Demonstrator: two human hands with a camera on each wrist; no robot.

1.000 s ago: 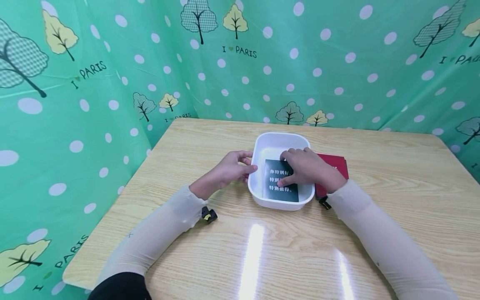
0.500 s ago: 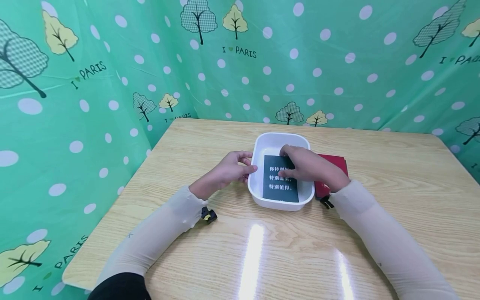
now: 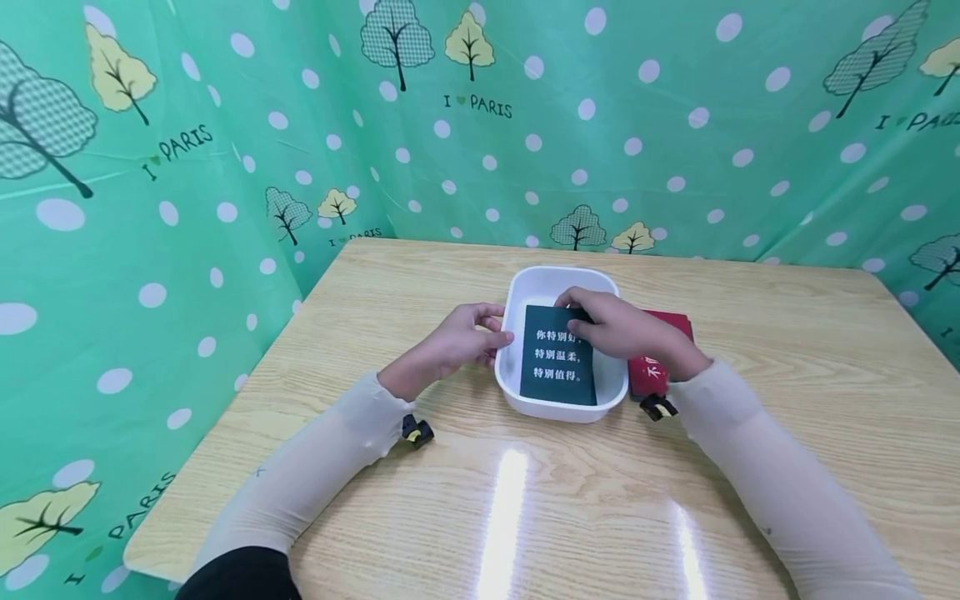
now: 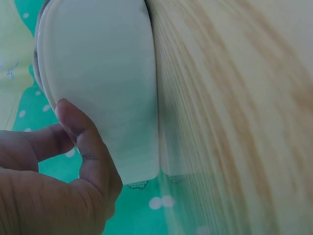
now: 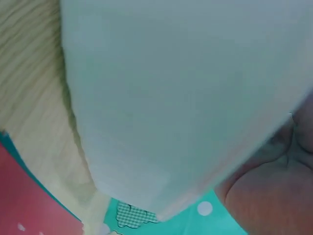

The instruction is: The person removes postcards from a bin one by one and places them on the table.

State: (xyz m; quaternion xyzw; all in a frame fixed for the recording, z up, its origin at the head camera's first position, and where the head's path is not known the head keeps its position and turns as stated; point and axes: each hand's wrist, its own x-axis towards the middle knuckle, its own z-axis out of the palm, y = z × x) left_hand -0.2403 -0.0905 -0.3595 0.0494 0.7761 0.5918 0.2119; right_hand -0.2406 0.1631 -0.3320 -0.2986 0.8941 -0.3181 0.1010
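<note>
A white plastic basin [image 3: 538,287] stands on the wooden table, and a dark green card [image 3: 551,375] with white Chinese lettering is inside it. My left hand [image 3: 461,337] holds the basin's left side, with the thumb at the rim and fingers outside. The left wrist view shows that thumb and finger pinching the basin's edge. My right hand [image 3: 618,327] reaches over the right rim and pinches the card near its upper right corner. In the right wrist view the basin's outer wall [image 5: 171,98] hides the card and most of the hand [image 5: 274,196].
Red cards [image 3: 648,379] with white lettering lie on the table [image 3: 787,400] right of the basin, partly under my right forearm. A small black device [image 3: 658,407] shows below the right wrist, another [image 3: 417,432] below the left. A green polka-dot curtain [image 3: 480,158] stands behind the table.
My right hand has drawn back slightly and the card's far edge has risen, so more of its lettering shows. The left hand and basin stay in place.
</note>
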